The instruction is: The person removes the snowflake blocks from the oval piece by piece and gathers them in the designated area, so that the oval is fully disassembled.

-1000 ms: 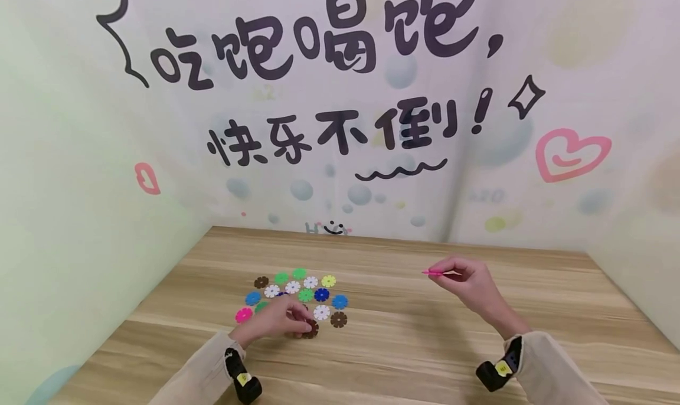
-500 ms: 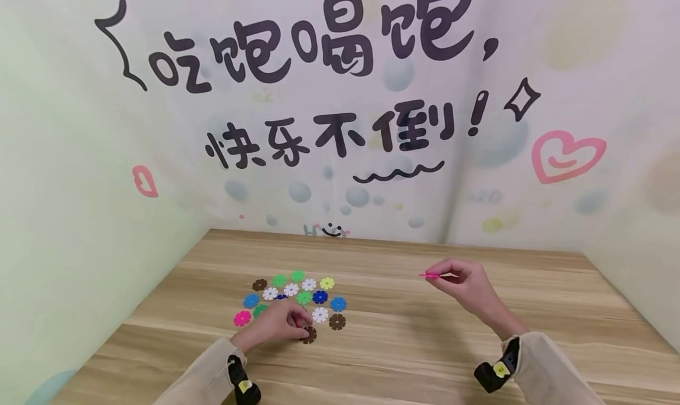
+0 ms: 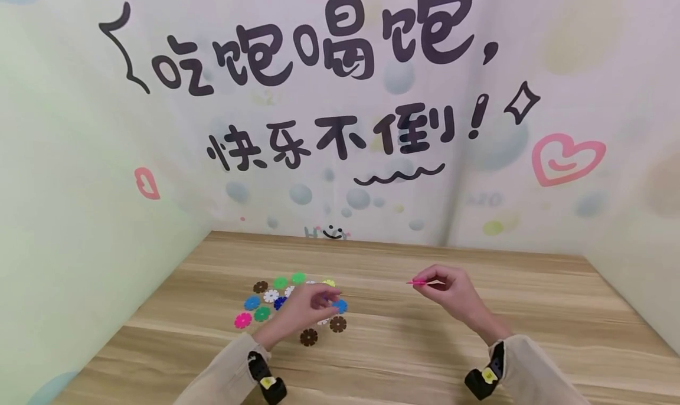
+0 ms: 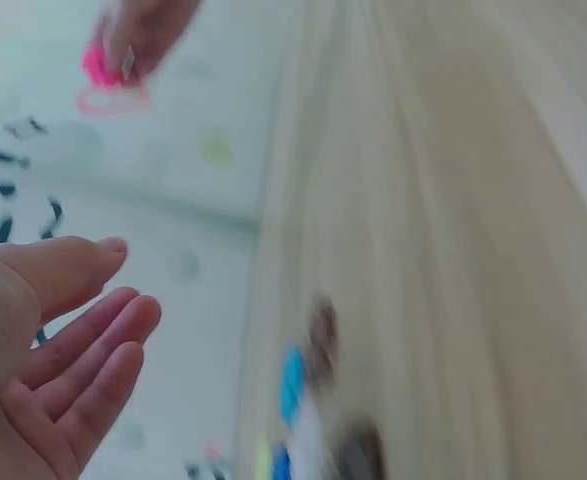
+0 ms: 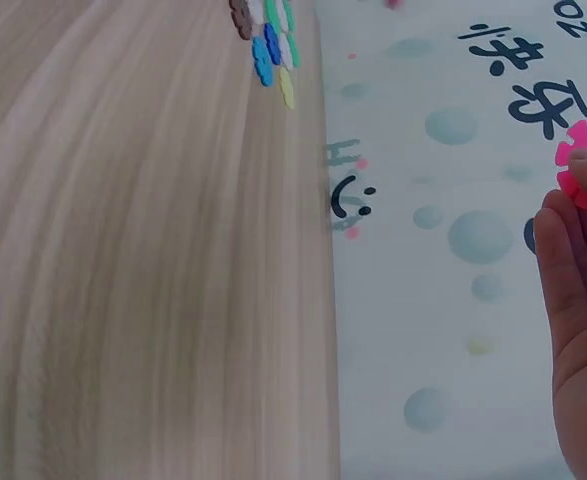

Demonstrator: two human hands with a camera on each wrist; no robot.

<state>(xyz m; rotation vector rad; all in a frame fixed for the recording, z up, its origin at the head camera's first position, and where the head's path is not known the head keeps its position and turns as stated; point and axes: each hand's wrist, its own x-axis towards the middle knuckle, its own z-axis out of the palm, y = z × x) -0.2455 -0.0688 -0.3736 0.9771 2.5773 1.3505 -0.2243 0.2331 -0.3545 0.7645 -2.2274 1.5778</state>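
My right hand pinches a pink notched disc between thumb and fingers, above the right side of the table. In the head view that pink disc appears nearly edge-on. Over the cluster of notched plastic discs hovers my left hand, its fingers loosely bent. The left wrist view shows its thumb and fingers apart, with no disc visible between them. Part of the cluster is hidden under this hand. Nearest the front lies a brown disc, with another brown disc to its right.
Around the left hand lie a pink disc, a green disc, a light blue disc and several others. The wooden table meets a printed wall sheet at its back edge.
My left hand has lifted off the front brown disc and moved right and away from me, leaving that disc on the table. My right hand has shifted slightly left with the pink disc.
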